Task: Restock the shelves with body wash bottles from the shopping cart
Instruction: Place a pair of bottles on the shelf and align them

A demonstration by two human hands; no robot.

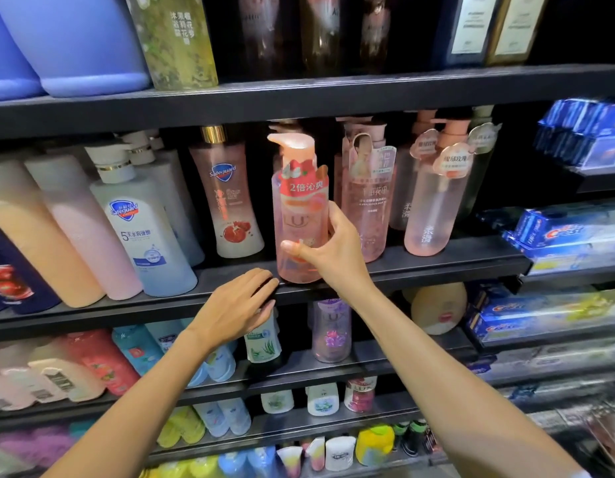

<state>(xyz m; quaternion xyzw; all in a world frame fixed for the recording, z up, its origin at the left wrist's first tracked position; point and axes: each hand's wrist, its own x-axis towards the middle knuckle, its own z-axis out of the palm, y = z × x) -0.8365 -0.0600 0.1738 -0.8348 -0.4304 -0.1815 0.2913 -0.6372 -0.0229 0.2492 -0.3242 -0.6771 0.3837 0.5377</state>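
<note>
**Pink pump bottle held at the middle shelf**

The right hand (325,244) grips a pink body wash bottle (301,215) around its lower half, thumb across the front and fingers curled round the right side. The left hand (240,307) is flat and relaxed, fingers straight and close together, holding nothing; its fingertips lie at the front lip of the middle shelf (230,274), just left of the bottle's base.

The bottle stands upright with its base at the shelf's front edge, between a Safeguard bottle with a pomegranate picture (230,205) and a row of pale pink bottles (366,198). It is a tall, smooth cylinder of translucent pink plastic with rounded shoulders, filled with pink liquid. A matt salmon-pink pump head sits on top, spout pointing left. A red and white paper collar with scalloped edges wraps the neck, printed with white characters, and faint LUX lettering shows on the body.

To the left, a white Safeguard pump bottle (140,229) with a blue shield label leans beside opaque peach and pink bottles with soft matt sides. To the right, a frosted pink cylinder (433,208) carries a cloud-shaped tag. The shelves are dark, flat metal. Glossy blue toothpaste boxes (568,236) are stacked at far right, and smooth lavender plastic tubs (75,43) sit on the shelf above
</note>
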